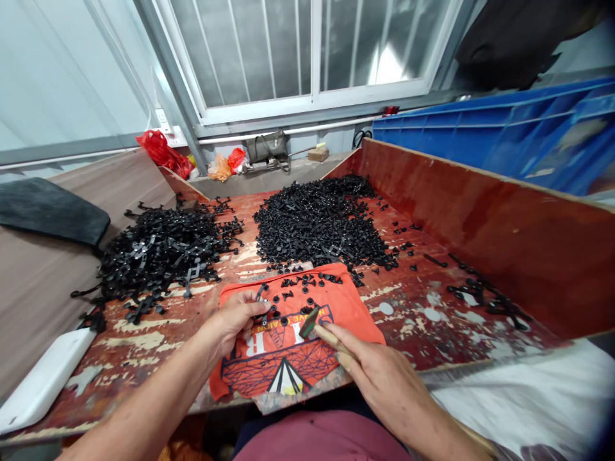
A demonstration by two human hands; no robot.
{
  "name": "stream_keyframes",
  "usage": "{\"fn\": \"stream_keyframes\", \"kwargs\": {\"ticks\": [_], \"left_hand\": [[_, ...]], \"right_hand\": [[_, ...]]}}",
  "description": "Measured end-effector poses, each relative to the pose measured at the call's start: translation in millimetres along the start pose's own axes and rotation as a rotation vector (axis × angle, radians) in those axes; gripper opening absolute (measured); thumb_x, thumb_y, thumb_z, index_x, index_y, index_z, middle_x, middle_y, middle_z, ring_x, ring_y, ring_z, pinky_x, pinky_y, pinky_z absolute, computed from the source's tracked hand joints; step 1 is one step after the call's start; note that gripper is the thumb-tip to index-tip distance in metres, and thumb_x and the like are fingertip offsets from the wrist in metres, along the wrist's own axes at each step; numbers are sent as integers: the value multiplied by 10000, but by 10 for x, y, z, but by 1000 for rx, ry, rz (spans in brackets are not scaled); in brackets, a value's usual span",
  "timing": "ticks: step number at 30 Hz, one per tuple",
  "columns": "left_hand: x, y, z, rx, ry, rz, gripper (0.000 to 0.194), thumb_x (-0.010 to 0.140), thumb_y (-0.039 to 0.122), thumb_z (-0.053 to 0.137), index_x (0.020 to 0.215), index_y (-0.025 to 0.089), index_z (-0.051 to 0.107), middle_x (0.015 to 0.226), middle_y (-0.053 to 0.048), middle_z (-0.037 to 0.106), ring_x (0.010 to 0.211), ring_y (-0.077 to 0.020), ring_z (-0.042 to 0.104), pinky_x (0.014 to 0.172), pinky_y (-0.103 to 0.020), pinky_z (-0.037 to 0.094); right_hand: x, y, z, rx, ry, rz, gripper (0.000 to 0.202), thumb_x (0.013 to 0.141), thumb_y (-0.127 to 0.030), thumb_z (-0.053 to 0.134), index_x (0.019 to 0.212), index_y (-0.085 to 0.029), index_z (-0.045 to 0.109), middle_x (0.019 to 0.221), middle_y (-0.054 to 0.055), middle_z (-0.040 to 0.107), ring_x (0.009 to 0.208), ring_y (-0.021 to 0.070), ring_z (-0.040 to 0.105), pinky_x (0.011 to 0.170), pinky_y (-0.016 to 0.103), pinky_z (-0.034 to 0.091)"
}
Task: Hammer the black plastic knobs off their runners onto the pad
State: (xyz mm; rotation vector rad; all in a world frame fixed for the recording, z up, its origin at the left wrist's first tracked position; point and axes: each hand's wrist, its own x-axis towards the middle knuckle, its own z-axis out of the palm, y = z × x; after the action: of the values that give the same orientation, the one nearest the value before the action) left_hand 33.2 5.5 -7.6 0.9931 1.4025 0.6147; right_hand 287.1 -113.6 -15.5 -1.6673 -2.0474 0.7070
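My left hand (pixel 239 317) is closed in a pinch on a thin black plastic part (pixel 263 303) above an orange printed cloth (pixel 312 358). In my right hand (pixel 362 355) is a short tool with a pale wooden handle and a flat, dark greenish head (pixel 309 324); its exact kind is unclear. The head hangs just over the cloth, a little right of the part in my left hand. Several small black round-headed pieces (pixel 284 321) lie loose on the cloth between and beyond my hands.
A large heap of small black pieces (pixel 312 224) lies behind the cloth. Black linked parts (pixel 163 250) are piled at left, near a white case (pixel 45 378). A red-brown board (pixel 480 230) walls the right side, with blue crates (pixel 480 134) beyond.
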Motion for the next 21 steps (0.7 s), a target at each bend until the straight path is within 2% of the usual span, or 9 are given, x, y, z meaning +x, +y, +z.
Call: {"fn": "stream_keyframes", "kwargs": {"ticks": [4,9,16,21], "left_hand": [[20,-21,32,24,24,6,356,614,352,746,737,237,432,370,124,427,261,-46,230,284,-174,192],[49,-17,43,54,68,10,336,620,310,737,732,237,429,346,133,402,237,-56,240,251,-171,208],[49,-46,38,77,80,44,310,638,317,716,724,236,430,326,133,379,234,-63,238,236,-175,235],[120,-128,18,77,87,68,324,630,335,737,728,229,447,358,124,429,224,-56,247,238,-171,198]], "right_hand": [[9,-17,-11,-24,-9,15,467,1018,-279,415,1443,-473,441,1292,-38,669,1065,263,698,897,456,565],[10,-3,-13,-18,-14,20,477,1022,-292,403,1447,-508,412,1283,-67,671,1053,256,703,911,450,560],[24,1,-55,54,-17,-26,454,1028,-286,400,1418,-513,448,1361,-100,608,1174,237,639,976,430,527],[67,-40,-76,77,18,-47,451,1032,-274,395,1423,-492,450,1358,-102,611,1175,205,639,980,397,527]]}}
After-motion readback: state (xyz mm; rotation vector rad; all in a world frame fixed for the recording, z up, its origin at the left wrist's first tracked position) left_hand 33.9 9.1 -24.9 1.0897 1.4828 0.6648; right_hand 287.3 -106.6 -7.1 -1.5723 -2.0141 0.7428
